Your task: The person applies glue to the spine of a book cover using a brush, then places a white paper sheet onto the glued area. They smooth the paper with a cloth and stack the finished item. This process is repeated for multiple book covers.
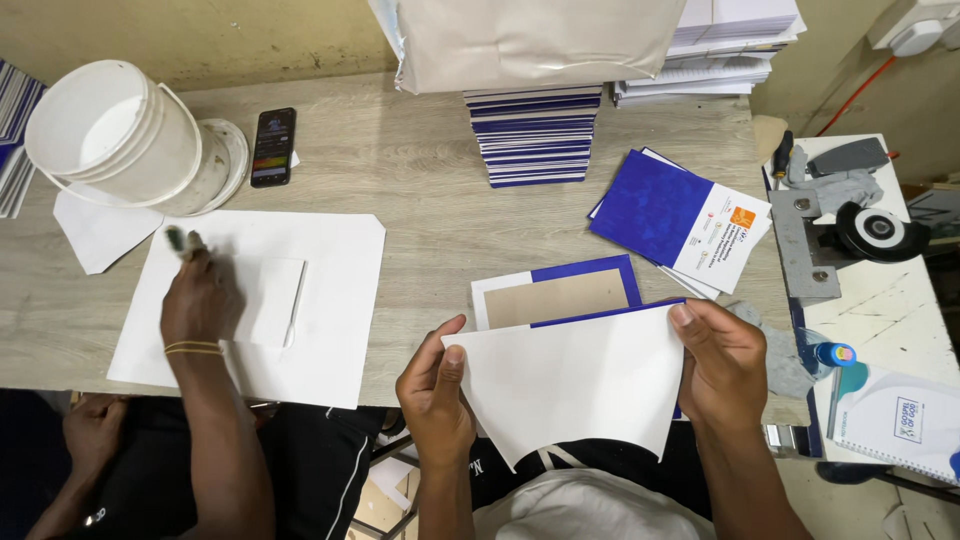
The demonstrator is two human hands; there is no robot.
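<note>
White sheet (pixel 580 385): your fingers are closed on it from both sides. Your left hand (pixel 437 395) pinches its left edge with the thumb on top, and your right hand (pixel 722 362) clamps the upper right corner, fingers (pixel 700 335) curled over the edge. You hold the sheet just above the near edge of the surface (pixel 420 170), tilted, with its lower corner hanging toward your lap.

Just behind it lies a blue cover (pixel 558 293) with a bare brown board face showing. By the look of it, you are lining the sheet up over that cover, so the next move calls for squaring its edges to the board before laying it flat.

Farther out, printed blue cards (pixel 680 218) fan out to the right, a stack of blue covers (pixel 533 135) stands behind, and a metal tool (pixel 835 235) sits on the side stand.

To your left, another person's hand (pixel 200 300) works a brush (pixel 180 241) over a small white piece (pixel 270 300) on a large paper (pixel 330 300), near a white bucket (pixel 115 135) and a phone (pixel 272 146).
</note>
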